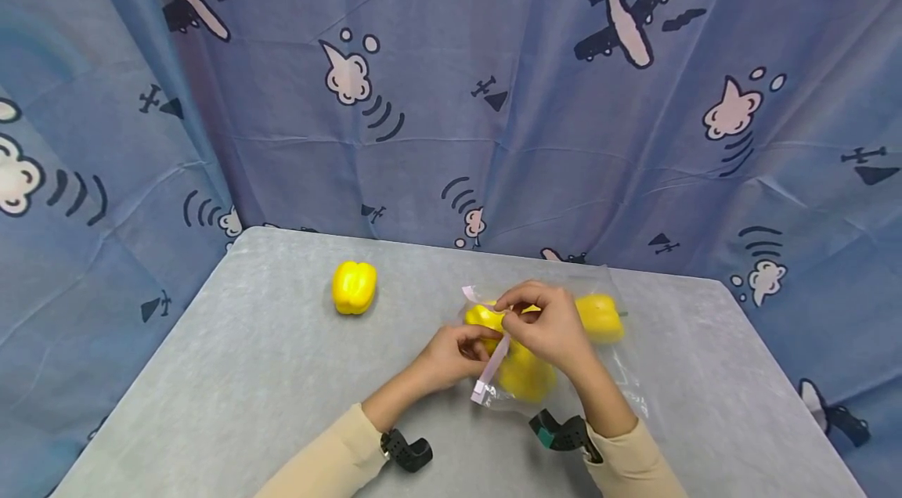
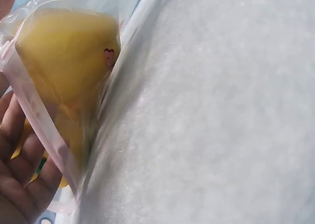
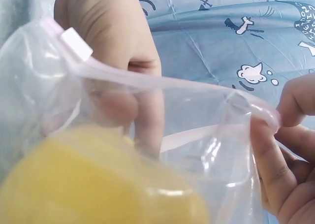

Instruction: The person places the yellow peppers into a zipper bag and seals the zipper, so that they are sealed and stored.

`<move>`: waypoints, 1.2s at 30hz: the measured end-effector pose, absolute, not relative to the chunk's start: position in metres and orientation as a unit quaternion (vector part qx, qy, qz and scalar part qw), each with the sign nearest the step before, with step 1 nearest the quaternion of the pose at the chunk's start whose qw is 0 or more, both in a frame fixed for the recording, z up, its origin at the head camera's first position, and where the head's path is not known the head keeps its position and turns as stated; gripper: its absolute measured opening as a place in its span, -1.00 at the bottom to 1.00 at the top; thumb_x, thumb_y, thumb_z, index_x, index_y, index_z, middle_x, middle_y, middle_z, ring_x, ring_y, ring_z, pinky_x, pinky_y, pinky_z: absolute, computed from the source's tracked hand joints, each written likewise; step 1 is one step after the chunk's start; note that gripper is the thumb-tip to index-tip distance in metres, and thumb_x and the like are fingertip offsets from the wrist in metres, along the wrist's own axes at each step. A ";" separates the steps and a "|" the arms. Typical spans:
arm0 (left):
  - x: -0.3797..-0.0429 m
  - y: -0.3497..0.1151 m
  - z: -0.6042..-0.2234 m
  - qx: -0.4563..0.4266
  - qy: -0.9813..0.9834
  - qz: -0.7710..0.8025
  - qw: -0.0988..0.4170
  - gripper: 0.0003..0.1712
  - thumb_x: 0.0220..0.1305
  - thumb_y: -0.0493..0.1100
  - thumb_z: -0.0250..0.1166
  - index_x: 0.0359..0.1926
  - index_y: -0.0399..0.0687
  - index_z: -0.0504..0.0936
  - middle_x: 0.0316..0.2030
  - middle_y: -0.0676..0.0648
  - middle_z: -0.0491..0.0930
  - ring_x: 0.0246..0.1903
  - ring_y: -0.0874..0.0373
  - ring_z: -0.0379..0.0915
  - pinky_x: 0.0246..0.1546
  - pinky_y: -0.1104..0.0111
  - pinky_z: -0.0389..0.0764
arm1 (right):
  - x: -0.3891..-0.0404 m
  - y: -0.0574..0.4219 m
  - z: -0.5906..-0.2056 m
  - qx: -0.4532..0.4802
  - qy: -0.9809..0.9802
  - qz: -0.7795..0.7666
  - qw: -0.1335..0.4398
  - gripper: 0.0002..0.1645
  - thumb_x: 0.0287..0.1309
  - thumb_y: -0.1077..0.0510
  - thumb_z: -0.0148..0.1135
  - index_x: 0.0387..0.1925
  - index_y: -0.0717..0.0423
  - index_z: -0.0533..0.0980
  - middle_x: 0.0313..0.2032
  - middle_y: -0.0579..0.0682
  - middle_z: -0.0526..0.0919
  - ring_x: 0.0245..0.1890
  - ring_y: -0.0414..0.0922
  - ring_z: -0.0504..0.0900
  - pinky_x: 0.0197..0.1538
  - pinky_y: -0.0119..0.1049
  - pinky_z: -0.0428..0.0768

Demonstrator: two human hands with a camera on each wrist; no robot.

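A clear zipper bag [image 1: 493, 361] with a pale pink strip lies on its side with its mouth toward the left. Several yellow bell peppers [image 1: 525, 374] show through its film. My right hand [image 1: 546, 326] pinches the pink rim between thumb and fingers, holding the mouth apart. My left hand [image 1: 451, 355] reaches to the mouth, its thumb and fingers spread with a gap between them. In the right wrist view, left fingers [image 3: 149, 118] show partly behind the film, above a pepper [image 3: 98, 184]. A white slider [image 3: 76, 45] sits on the strip.
One loose yellow bell pepper [image 1: 354, 287] lies on the grey table [image 1: 282, 373], left of the bag. A blue curtain [image 1: 423, 91] with printed planes hangs behind the table's back edge. Black straps [image 1: 407, 451] are on both wrists.
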State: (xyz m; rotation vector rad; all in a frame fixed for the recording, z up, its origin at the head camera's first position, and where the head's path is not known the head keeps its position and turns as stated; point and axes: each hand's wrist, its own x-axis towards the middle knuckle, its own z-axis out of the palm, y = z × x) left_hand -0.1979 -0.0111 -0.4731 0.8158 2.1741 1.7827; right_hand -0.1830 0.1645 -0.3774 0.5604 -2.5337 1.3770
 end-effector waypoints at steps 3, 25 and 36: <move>-0.198 -0.010 -0.474 0.281 0.742 0.597 0.118 -0.52 0.07 -0.37 0.38 0.08 -0.26 0.60 -0.36 -0.26 0.70 -0.46 0.35 0.52 -0.40 0.55 0.53 | -0.182 0.166 -0.378 0.190 -0.856 0.470 0.102 -0.82 -0.07 0.41 0.22 -0.45 0.17 0.68 -0.40 -0.02 0.70 -0.45 -0.20 0.56 -0.39 -0.41 0.62; -0.204 -0.017 -0.481 0.334 0.694 0.617 0.162 -0.50 0.28 -0.31 0.23 0.24 -0.28 0.44 0.00 -0.30 0.63 0.00 -0.01 0.60 0.04 0.46 0.56 | -0.180 0.176 -0.374 0.172 -0.858 0.469 0.116 -0.79 -0.07 0.41 0.21 -0.45 0.12 0.69 -0.39 -0.02 0.70 -0.47 -0.20 0.55 -0.41 -0.42 0.61; -0.193 -0.051 -0.481 0.278 0.747 0.596 0.097 -0.54 0.24 -0.16 0.32 0.17 -0.06 0.54 -0.01 -0.14 0.66 -0.02 -0.02 0.59 -0.11 0.41 0.61 | -0.180 0.173 -0.378 0.179 -0.858 0.468 0.113 -0.78 -0.05 0.40 0.20 -0.43 0.11 0.69 -0.37 -0.01 0.71 -0.43 -0.19 0.53 -0.39 -0.44 0.59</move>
